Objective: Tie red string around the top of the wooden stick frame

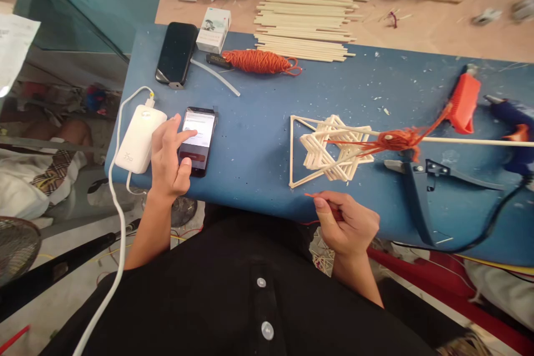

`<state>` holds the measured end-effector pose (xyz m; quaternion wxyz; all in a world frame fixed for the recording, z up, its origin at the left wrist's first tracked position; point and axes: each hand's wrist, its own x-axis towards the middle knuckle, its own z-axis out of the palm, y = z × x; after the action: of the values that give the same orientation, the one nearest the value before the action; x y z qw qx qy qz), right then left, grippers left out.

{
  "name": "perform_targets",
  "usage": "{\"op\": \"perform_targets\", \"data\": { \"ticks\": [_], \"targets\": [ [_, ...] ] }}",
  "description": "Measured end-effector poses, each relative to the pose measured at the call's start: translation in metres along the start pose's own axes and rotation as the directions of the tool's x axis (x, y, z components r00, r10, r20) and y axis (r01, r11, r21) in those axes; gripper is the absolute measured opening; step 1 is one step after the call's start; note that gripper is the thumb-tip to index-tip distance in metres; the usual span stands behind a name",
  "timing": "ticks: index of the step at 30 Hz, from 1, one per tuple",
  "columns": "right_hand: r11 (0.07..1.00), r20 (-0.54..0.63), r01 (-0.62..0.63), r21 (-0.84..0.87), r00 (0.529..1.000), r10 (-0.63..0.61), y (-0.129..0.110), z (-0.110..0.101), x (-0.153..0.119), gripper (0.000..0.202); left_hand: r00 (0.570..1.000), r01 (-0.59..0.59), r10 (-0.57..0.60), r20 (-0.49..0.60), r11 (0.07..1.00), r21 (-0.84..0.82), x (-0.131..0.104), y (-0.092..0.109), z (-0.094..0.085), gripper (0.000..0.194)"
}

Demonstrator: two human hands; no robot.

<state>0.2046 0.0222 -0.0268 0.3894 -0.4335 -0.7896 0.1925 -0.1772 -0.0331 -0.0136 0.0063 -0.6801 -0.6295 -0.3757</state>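
My left hand (169,158) is over a smartphone (199,142) with a lit screen, its index finger stretched out onto the display and the other fingers apart. A white power bank (136,139) with a cable plugged in lies just left of that hand. My right hand (346,222) is closed at the table's front edge, pinching a piece of orange yarn (309,195) whose short end sticks out past the thumb. Beyond it lies a frame of pale wooden sticks (337,147), built into a star-shaped lattice. Orange yarn (398,140) is bundled around its stick at the right.
A black phone (177,53), a small box (214,29), an orange yarn skein (256,62) and a row of wooden sticks (306,26) lie along the back. On the right are cutters (421,194), an orange-red tool (464,101) and a blue tool (517,133) with a black cord.
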Motion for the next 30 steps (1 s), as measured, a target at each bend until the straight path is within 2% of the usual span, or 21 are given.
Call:
{"op": "perform_targets", "data": {
  "ticks": [7,14,17,20,22,27,30],
  "targets": [
    [1.000,0.002,0.007,-0.008,1.000,-0.007,0.000,-0.001,0.000,0.009,0.999,0.010,-0.010,0.036,1.000,-0.009,0.001,0.001,0.000,0.072],
    [0.999,0.001,-0.033,0.009,0.999,0.033,0.001,0.000,-0.002,0.012,0.991,-0.113,0.116,-0.071,0.993,0.044,-0.003,0.000,0.001,0.060],
    [0.993,0.015,-0.108,0.042,0.994,0.107,0.003,-0.002,-0.004,0.016,0.992,-0.118,0.119,-0.048,0.993,0.028,-0.008,-0.005,0.003,0.051],
    [0.985,0.024,-0.160,0.064,0.987,0.158,0.002,-0.005,-0.004,0.022,0.997,-0.069,0.070,-0.019,0.997,0.036,-0.013,-0.009,0.006,0.047],
    [0.985,0.023,-0.159,0.069,0.987,0.158,0.002,-0.005,-0.004,0.021,0.998,-0.062,0.063,-0.020,0.997,0.041,-0.014,-0.011,0.007,0.047],
    [0.985,0.018,-0.132,0.110,0.991,0.131,0.002,-0.006,-0.003,0.012,0.990,-0.139,0.138,0.021,0.987,0.079,-0.010,-0.010,0.006,0.046],
    [0.982,0.018,-0.141,0.128,0.990,0.139,0.002,-0.006,-0.002,0.011,0.991,-0.135,0.134,0.023,0.988,0.068,-0.010,-0.010,0.005,0.048]
  ]
}}
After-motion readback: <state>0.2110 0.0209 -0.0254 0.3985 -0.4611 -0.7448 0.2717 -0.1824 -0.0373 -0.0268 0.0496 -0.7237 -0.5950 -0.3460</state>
